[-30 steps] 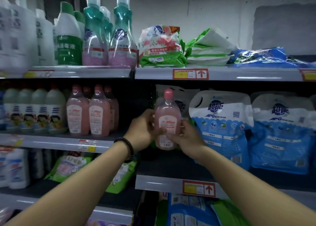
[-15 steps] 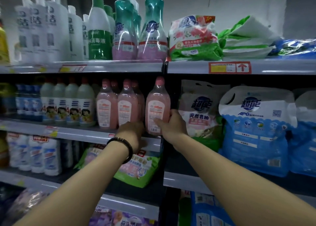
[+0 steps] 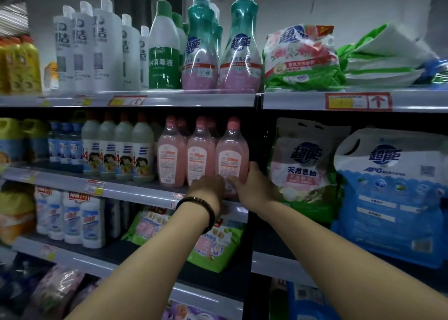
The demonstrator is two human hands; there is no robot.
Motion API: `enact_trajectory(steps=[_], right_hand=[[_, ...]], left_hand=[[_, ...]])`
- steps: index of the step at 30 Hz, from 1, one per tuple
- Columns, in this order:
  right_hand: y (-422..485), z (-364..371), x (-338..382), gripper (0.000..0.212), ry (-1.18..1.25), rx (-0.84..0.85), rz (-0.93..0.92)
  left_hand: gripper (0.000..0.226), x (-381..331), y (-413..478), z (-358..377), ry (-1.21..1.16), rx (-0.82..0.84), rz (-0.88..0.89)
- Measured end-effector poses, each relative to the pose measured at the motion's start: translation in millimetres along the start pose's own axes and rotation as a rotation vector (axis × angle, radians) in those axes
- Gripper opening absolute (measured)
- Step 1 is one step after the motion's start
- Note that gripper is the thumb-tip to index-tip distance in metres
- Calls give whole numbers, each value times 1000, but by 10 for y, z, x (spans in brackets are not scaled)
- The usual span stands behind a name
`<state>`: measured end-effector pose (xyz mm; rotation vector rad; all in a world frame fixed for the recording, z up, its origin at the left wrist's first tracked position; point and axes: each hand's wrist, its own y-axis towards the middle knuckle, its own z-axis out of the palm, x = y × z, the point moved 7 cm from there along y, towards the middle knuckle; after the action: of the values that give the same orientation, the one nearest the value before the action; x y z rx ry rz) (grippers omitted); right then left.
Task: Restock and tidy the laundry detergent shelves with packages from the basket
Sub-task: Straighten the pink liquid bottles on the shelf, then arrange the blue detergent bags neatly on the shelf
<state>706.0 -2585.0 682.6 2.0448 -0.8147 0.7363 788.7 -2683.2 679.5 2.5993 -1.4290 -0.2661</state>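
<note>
A pink detergent bottle [image 3: 232,153] stands upright at the right end of the middle shelf [image 3: 135,191], beside two matching pink bottles [image 3: 171,157]. My right hand [image 3: 251,186] wraps round its lower right side, thumb on the front label. My left hand [image 3: 209,188], with a black bracelet on the wrist, touches the bottle's base from the front left; its fingers are hidden behind the knuckles. The basket is out of view.
White and grey bottles [image 3: 118,150] fill the middle shelf to the left. Teal pump bottles [image 3: 240,53] and green powder bags [image 3: 299,57] sit on the top shelf. Blue-and-white refill pouches [image 3: 390,193] and a pink-green bag [image 3: 300,169] stand to the right. Lower shelves hold more bottles and bags.
Both hands carried the pink bottle leftward from the right bay and set it down on the middle shelf beside the other pink bottles. The view has shifted left and closer.
</note>
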Motion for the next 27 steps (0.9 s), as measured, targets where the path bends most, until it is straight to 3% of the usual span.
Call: enact_trajectory(steps=[7, 11, 15, 20, 25, 27], right_hand=[[-139, -192, -74, 52, -29, 70, 35], [-254, -585, -254, 52, -68, 66, 73], [-368, -1060, -610, 38, -75, 52, 106], [-544, -1797, -1090, 30, -134, -79, 158], [-749, -2649, -1581, 47, -257, -316, 255], [-851, -2962, -1776, 51, -234, -420, 286]], left_hand=[[48, 146, -49, -23, -160, -32, 23], [52, 137, -200, -13, -211, -204, -27], [33, -378, -472, -58, -147, -424, 57], [26, -1402, -465, 200, -469, -263, 320], [44, -2315, -168, 650, -827, -42, 315], [62, -2555, -76, 745, -921, 49, 319]])
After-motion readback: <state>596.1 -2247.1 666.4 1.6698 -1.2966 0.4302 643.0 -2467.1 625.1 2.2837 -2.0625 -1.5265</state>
